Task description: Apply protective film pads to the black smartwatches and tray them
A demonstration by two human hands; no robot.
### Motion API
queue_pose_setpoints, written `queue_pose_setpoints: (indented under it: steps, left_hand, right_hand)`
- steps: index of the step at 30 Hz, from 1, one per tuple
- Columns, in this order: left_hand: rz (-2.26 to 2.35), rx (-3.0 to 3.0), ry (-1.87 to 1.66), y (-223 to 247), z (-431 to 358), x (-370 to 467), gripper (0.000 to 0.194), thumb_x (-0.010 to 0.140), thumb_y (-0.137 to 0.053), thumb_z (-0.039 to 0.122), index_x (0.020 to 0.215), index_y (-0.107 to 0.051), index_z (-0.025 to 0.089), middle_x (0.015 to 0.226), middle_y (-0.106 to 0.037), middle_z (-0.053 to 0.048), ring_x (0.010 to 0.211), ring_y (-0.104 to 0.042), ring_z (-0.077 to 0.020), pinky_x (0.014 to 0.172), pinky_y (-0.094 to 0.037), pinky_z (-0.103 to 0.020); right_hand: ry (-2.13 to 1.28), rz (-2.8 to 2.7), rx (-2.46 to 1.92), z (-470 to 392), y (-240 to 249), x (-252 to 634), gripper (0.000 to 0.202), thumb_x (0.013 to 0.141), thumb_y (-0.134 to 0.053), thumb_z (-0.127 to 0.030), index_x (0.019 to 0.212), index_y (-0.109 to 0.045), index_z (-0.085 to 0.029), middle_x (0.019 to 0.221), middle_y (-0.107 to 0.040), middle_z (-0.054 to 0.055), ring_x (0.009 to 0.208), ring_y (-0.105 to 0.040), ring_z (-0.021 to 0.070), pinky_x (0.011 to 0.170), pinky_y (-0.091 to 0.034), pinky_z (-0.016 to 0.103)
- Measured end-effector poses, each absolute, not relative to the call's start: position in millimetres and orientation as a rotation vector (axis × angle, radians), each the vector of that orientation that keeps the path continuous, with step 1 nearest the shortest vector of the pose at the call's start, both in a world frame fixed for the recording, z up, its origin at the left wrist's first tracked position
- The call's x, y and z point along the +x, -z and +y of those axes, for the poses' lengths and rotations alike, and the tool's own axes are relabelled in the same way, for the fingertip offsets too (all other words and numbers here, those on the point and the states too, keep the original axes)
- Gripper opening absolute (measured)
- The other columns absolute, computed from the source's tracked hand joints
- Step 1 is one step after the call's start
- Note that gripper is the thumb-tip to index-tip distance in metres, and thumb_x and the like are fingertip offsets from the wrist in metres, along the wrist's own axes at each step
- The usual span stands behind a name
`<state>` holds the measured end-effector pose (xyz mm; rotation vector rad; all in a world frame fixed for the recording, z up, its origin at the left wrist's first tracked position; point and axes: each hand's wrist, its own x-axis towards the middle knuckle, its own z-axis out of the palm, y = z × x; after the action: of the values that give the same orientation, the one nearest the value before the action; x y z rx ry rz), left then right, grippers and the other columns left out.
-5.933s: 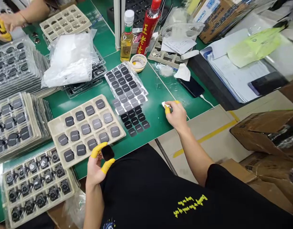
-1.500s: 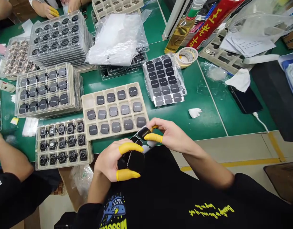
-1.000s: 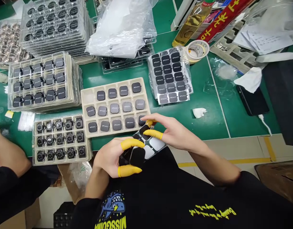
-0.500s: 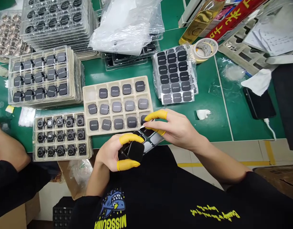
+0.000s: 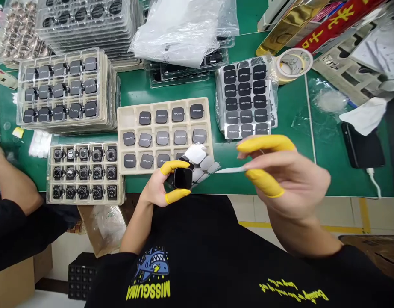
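Observation:
My left hand point(image 5: 157, 188), with yellow finger cots on thumb and forefinger, grips a black square watch body point(image 5: 183, 178) with a glossy face. Behind the watch, a sheet of silver-white and black stickers point(image 5: 201, 164) fans out from the same hand, partly over the beige tray's lower right corner. Yellow cots also cover fingertips of my right hand point(image 5: 286, 179). It pinches a thin white strip point(image 5: 230, 170) that points left toward the sticker sheet. Whether the strip touches the sheet I cannot tell. The beige tray point(image 5: 122, 165) holds black square pieces, with its upper left pocket bare.
Left of the tray stand stacked clear trays point(image 5: 102, 92) and a tray of watch bodies point(image 5: 51, 179). Bagged black sticker sheets point(image 5: 246, 102), a tape roll point(image 5: 295, 65) and a phone point(image 5: 362, 147) lie to the right. A co-worker's arm point(image 5: 16, 182) rests at far left.
My right hand has moved right, away from the sticker sheet, with a white strip now between its fingers. My left hand has turned the watch and shifted slightly up.

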<state>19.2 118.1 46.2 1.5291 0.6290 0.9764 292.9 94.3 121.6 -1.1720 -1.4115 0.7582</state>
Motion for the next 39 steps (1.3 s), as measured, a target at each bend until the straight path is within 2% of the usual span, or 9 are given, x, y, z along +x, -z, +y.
queue_pose_setpoints:
  steps: [5,9,12,18,31,39]
  left_hand:
    - [0.572,1.553,-1.068,-44.0,123.1,32.0,0.064,0.093,-0.091,0.036,0.149,-0.062,0.024,0.115,-0.079,-0.008,0.093,-0.081,-0.0201,0.083,-0.066,-0.031]
    - [0.542,1.598,-1.111,-44.6,126.0,32.4,0.069,0.093,-0.092,0.04,0.152,-0.061,0.024,0.127,-0.08,-0.011,0.108,-0.083,-0.025,0.091,-0.067,-0.034]
    - [0.546,1.621,-1.114,-42.8,125.0,29.7,0.07,0.093,-0.091,0.043,0.152,-0.06,0.023,0.127,-0.081,-0.011,0.109,-0.082,-0.0255,0.093,-0.067,-0.035]
    - [0.525,1.591,-1.157,-40.3,122.7,26.7,0.068,0.094,-0.091,0.037,0.154,-0.059,0.026,0.135,-0.079,-0.01,0.12,-0.081,-0.0259,0.101,-0.065,-0.035]
    - [0.614,1.593,-1.11,-38.1,120.4,23.8,0.066,0.095,-0.088,0.05,0.148,-0.06,0.024,0.123,-0.08,-0.009,0.099,-0.081,-0.0207,0.085,-0.066,-0.03]
    - [0.583,1.582,-1.097,-40.0,119.7,19.7,0.067,0.093,-0.091,0.043,0.15,-0.059,0.025,0.125,-0.08,-0.009,0.1,-0.081,-0.0212,0.085,-0.066,-0.03]
  right_hand:
    - [-1.18,-1.321,-1.172,102.8,-146.8,270.8,0.017,0.103,-0.082,-0.049,0.101,-0.081,-0.031,0.119,-0.079,0.01,0.116,-0.075,0.0325,0.098,-0.067,0.051]
    - [-1.328,-1.442,-1.149,112.0,-143.6,256.3,0.022,0.104,-0.081,-0.051,0.099,-0.079,-0.03,0.122,-0.076,0.011,0.127,-0.071,0.0335,0.102,-0.064,0.049]
    - [-1.361,-1.485,-1.141,114.0,-138.7,250.1,0.02,0.105,-0.079,-0.048,0.098,-0.078,-0.029,0.126,-0.075,0.011,0.126,-0.07,0.032,0.101,-0.063,0.046]
    - [-1.383,-1.484,-1.167,111.2,-134.9,242.4,0.017,0.104,-0.08,-0.044,0.099,-0.078,-0.028,0.126,-0.075,0.01,0.114,-0.072,0.0289,0.095,-0.063,0.044]
    - [-1.309,-1.473,-1.187,108.4,-131.7,233.5,0.004,0.102,-0.078,-0.03,0.098,-0.078,-0.03,0.113,-0.076,0.005,0.101,-0.071,0.0236,0.091,-0.059,0.039]
    - [-1.326,-1.483,-1.156,111.2,-133.8,232.9,0.006,0.102,-0.078,-0.03,0.097,-0.079,-0.029,0.111,-0.076,0.005,0.098,-0.071,0.0227,0.087,-0.061,0.038]
